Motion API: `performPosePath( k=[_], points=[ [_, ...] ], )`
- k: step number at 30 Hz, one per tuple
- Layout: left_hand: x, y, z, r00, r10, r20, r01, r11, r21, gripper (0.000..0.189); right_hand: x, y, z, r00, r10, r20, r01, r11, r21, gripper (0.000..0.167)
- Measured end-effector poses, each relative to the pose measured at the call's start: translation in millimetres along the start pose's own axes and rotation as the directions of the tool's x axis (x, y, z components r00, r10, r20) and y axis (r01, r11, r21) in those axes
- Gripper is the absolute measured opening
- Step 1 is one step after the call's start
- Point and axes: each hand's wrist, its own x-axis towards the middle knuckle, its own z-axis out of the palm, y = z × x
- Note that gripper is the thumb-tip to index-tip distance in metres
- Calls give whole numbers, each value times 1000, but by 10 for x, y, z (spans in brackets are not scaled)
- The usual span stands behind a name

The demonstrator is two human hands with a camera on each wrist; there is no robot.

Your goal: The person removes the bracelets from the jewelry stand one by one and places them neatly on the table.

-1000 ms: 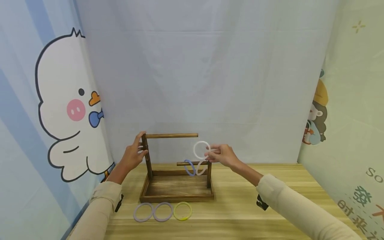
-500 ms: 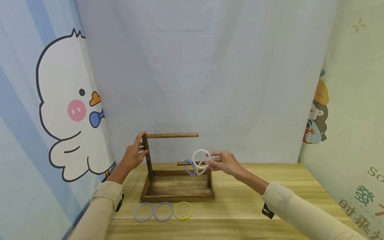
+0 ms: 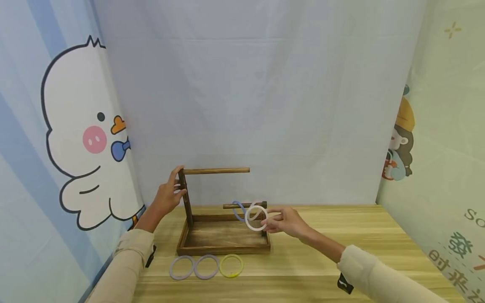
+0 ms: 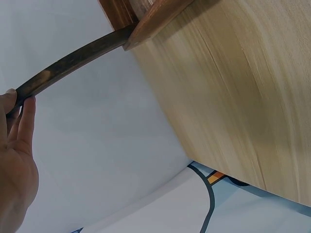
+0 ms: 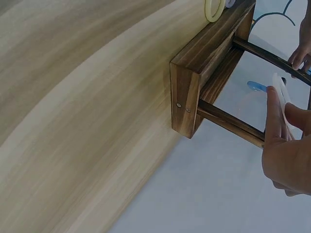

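in the head view, the wooden stand's shallow tray point(image 3: 223, 251) lies below a lower bar point(image 3: 229, 206), on which a blue ring point(image 3: 241, 219) and a pale ring point(image 3: 253, 205) hang. two lavender rings point(image 3: 182, 278) and a yellow ring point(image 3: 232, 276) lie flat on the table point(image 3: 322, 261) in front. the right hand point(image 3: 289, 222) pinches a white ring point(image 3: 256, 229) by its right edge; it has dropped from above the lower bar to in front of the pale ring, its round face toward the camera. the left hand point(image 3: 168, 198) grips the tall post point(image 3: 187, 206) near its top, as before.

in the left wrist view, thumb and fingers close around that post.

in the right wrist view, the white ring shows nearly edge-on between thumb and fingers, its long axis steep, leaning slightly.
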Motion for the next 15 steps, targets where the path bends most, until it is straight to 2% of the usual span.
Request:
performPosePath(
  k=[8,15],
  points=[
    [-5,-11,-18,1000,-2,0,2,1000,-2,85,-128,194,108,999,0,45,-1,1000,2,37],
    [-3,1,-30,1000,-5,9,5,1000,-1,85,-210,336,220,997,44,63,-46,998,36,38]
  ],
)
